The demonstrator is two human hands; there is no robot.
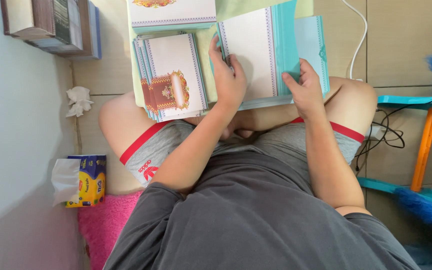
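A tiled floor (406, 45) runs beside a pale wall. The person sits cross-legged, an open card (271, 55) on the knees: white face, patterned border, teal flap. The left hand (228, 75) lies flat and open on the white face; the right hand (306, 87) pinches the teal flap's lower edge. A stack (171, 75) of like cards lies just left. A yellow-and-blue tissue box (83, 181) stands by the wall; cables (383, 135) crowd the right.
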